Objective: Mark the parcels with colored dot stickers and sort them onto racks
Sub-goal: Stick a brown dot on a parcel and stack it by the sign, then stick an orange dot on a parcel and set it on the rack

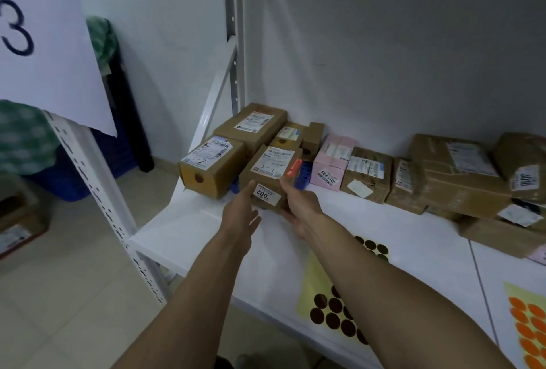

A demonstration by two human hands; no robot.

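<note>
A small brown cardboard parcel (270,173) with a white label marked "3-1" and a "2001" tag stands on the white shelf (189,221). My right hand (301,206) grips its right side and lower edge. My left hand (240,210) touches its left front with straight fingers. Left of it lies a yellow-fronted parcel (206,170) bearing a dark brown dot sticker. A yellow sheet of dark brown dot stickers (334,306) lies on the shelf under my right forearm. A sheet of orange dot stickers (529,330) lies at the right edge.
More brown parcels (251,126) sit behind, with a pink box (332,162) and several taped parcels (455,173) to the right along the wall. A white rack post (97,185) with a paper sign "3" (44,43) stands at left. Blue bins sit on the floor.
</note>
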